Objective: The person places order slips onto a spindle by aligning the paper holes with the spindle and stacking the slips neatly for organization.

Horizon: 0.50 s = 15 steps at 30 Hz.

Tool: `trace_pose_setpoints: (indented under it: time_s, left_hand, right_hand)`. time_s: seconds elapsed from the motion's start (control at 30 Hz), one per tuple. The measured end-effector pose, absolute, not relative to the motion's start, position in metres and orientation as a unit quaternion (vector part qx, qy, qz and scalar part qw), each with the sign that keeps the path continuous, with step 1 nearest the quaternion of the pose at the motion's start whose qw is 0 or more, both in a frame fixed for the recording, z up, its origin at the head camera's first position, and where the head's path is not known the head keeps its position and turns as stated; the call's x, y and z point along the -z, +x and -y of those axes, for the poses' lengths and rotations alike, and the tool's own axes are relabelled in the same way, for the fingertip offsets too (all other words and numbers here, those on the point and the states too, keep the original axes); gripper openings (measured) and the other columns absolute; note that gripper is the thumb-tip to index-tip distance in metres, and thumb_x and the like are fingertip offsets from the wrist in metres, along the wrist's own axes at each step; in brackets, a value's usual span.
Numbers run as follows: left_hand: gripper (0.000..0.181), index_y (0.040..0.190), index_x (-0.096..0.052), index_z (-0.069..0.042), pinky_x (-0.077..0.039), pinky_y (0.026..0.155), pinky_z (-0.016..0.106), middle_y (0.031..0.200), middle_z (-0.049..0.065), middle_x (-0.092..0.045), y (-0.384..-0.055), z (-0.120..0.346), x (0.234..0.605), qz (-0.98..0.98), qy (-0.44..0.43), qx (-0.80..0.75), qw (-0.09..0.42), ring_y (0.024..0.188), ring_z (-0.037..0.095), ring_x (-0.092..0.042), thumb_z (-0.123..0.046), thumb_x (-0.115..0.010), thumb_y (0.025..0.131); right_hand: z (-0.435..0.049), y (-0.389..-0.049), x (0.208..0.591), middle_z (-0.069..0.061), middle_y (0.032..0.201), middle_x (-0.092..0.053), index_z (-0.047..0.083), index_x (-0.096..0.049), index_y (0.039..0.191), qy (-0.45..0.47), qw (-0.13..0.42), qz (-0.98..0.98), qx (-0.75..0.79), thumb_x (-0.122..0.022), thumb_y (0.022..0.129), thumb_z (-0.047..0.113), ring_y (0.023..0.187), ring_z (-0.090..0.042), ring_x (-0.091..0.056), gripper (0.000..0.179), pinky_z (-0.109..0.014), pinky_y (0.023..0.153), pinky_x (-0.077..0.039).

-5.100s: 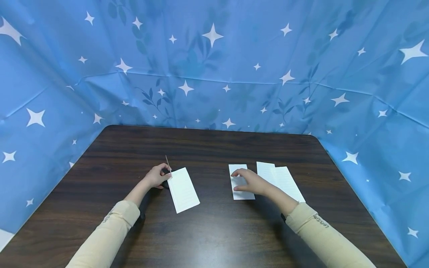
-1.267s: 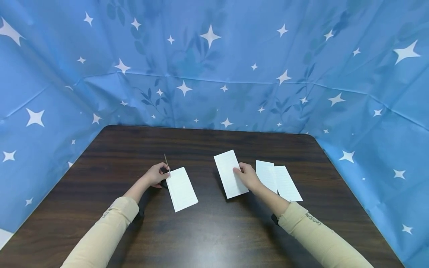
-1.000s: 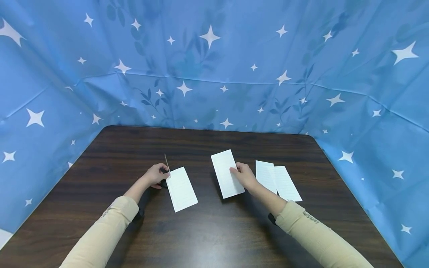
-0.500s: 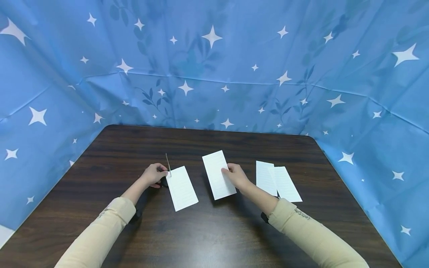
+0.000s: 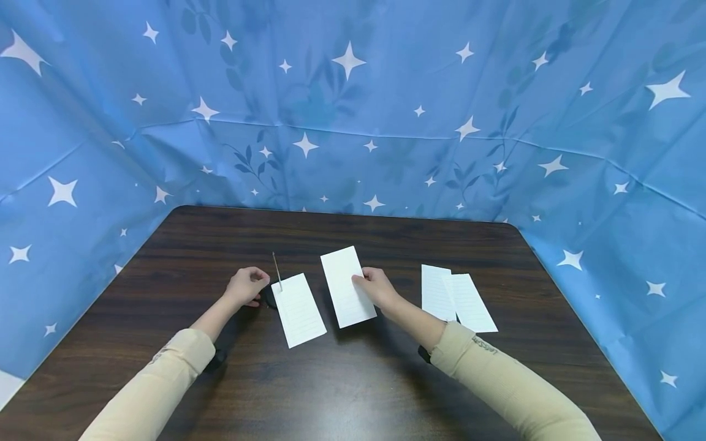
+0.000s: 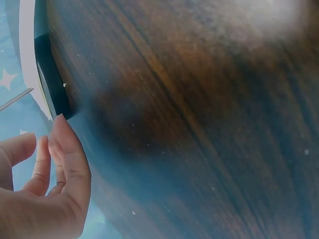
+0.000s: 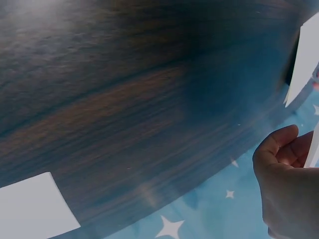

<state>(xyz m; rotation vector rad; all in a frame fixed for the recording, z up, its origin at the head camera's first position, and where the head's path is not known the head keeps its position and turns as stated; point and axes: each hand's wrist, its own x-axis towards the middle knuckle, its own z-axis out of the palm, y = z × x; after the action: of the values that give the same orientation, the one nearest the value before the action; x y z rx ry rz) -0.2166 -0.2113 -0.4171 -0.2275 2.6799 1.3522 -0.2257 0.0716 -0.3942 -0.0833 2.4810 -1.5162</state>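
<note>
One blue cloth backdrop printed with white stars [image 5: 386,92] hung behind a dark brown wood-grain table [image 5: 342,380]. Two overlapping white paper sheets with faint lines [image 5: 476,306] lay toward the right; a rectangular white sheet [image 5: 342,294] was tilted over the middle, near a white paper slip [image 5: 300,315] on the left. The right hand [image 5: 377,286] pinched that rectangular white sheet at its right edge, thumb on top. The left hand [image 5: 243,286], fingers loosely bent, held nothing, just beside a black base [image 5: 269,298] partly under the slip. A thin metal spike [image 5: 277,271] rose at the slip's upper left corner.
</note>
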Motion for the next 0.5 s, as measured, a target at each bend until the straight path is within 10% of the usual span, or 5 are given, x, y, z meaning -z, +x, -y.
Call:
trace_pose_setpoints:
  time_s: [0.5]
  left_hand:
    - [0.029,0.113,-0.056,0.01,-0.058,0.057,0.023,0.089,0.017,-0.057,-0.216,0.216,0.391,-0.872,-0.043,-0.487,0.009,0.065,0.014,-0.058,-0.011,-0.046,0.097]
  right_hand:
    - [-0.042,-0.228,0.378,-0.017,0.104,-0.064,-0.004,-0.062,0.113,-0.03,0.135,-0.835,0.532,-0.052,0.096,0.016,0.086,-0.02,-0.056,0.028,-0.029,0.072,-0.05]
